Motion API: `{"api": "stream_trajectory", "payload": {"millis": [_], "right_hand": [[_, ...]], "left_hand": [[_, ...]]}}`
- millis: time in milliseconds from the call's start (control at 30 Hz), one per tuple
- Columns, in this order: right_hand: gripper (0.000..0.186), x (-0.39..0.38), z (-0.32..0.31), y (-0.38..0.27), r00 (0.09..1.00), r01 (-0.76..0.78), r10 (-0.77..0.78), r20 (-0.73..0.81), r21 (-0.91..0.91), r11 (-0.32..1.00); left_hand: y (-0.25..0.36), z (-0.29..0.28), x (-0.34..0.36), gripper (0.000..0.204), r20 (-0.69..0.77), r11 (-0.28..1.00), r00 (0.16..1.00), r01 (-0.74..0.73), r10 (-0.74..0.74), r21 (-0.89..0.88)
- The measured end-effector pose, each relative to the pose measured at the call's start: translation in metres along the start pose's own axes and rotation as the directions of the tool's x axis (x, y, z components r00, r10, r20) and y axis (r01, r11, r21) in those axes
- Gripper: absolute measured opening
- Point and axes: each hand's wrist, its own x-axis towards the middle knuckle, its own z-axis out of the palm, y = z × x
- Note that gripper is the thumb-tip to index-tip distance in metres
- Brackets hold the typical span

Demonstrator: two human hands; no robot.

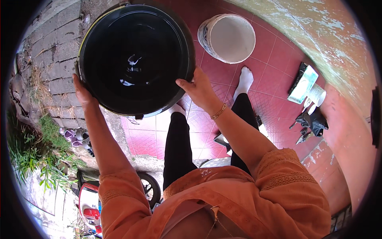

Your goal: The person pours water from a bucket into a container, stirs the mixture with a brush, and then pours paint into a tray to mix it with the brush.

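A large round black bucket (135, 59) is held up in front of me at the upper left, its wide mouth facing me. Bright reflections show in its dark inside; I cannot tell whether there is liquid in it. My left hand (83, 94) grips its lower left side, the fingers partly hidden behind the rim. On its lower right side my right hand (199, 89) is closed, thumb over the rim and the other fingers mostly hidden behind. To the right, apart from both hands, a white bucket (204, 32) with a patterned outside stands on the red tiled floor (207, 97).
At the right lie a box (303, 85) with a pale green face, a white cup (316, 95) and a black plastic bag (317, 122) by the peeling wall (338, 44). Shoes (75, 137), green plants (43, 159) and a red-white motorbike (88, 203) are lower left, beyond the tile edge.
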Motion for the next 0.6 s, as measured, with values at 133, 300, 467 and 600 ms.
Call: {"api": "stream_trajectory", "payload": {"millis": [133,300,467,600], "right_hand": [[0.04,-0.006,0.0,0.01,0.992,0.03,-0.046,0.119,0.136,0.99],[0.059,-0.01,-0.058,0.02,0.89,-0.406,0.451,-0.059,0.345,0.846],[0.069,0.012,-0.136,0.044,0.73,-0.436,0.656,-0.195,0.607,0.665],[0.059,0.039,-0.187,0.084,0.875,-0.343,0.483,-0.038,0.656,0.672]], "left_hand": [[0.019,-0.001,0.02,0.074,0.06,0.987,0.994,0.077,-0.086,0.139],[0.028,-0.015,0.016,0.087,-0.028,0.961,0.996,0.085,-0.081,0.264],[0.005,-0.105,0.017,0.093,-0.604,0.443,0.738,0.452,0.302,0.774],[0.0,0.002,-0.101,0.077,0.024,0.344,0.761,-0.321,0.648,0.882]]}}
